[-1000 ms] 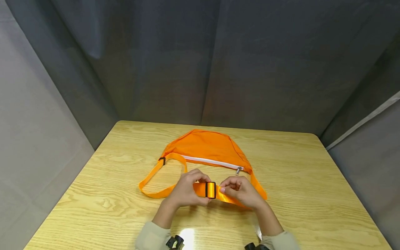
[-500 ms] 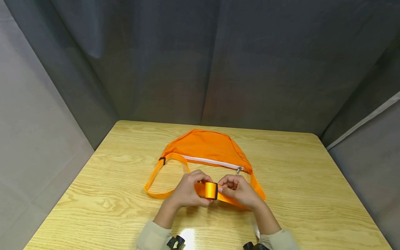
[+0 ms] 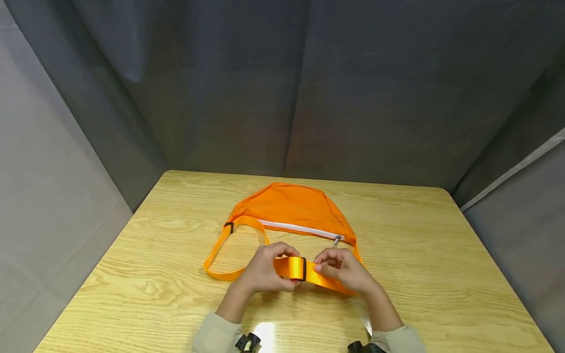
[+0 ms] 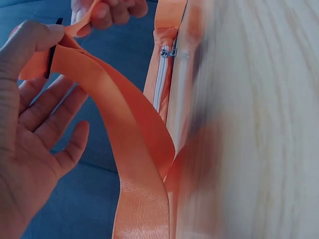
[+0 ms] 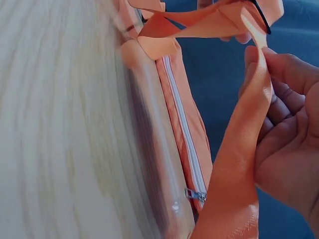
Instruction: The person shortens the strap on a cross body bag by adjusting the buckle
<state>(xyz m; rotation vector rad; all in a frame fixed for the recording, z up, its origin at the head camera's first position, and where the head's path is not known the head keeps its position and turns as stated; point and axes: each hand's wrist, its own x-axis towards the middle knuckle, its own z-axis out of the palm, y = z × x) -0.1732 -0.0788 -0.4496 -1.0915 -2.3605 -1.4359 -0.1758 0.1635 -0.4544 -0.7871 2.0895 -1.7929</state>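
Observation:
An orange waist bag [image 3: 293,203] lies on the table with its white zipper [image 3: 300,228] toward me. In the head view, my left hand [image 3: 260,272] pinches the strap at the black slider buckle [image 3: 304,269], thumb below and fingers above. A small loop of strap bulges from the buckle's left side. Just right of the buckle, my right hand [image 3: 346,269] pinches the orange strap [image 3: 324,280] between thumb and index finger. The left wrist view shows the left thumb [image 4: 50,37] against the buckle, the other fingers spread behind. In the right wrist view, the strap [image 5: 239,134] hangs down past the palm.
The bag rests on a light wooden table [image 3: 154,255]. A second black buckle [image 3: 229,227] sits on the strap at the bag's left corner, where the strap loops over the tabletop. Dark curtains [image 3: 291,98] stand behind the table, with grey fabric [image 3: 53,171] at the left.
The strap loop has shifted from inside the buckle frame to its left side. My right hand closed in on the buckle, then drew slightly right again. The left strap loop has narrowed a little.

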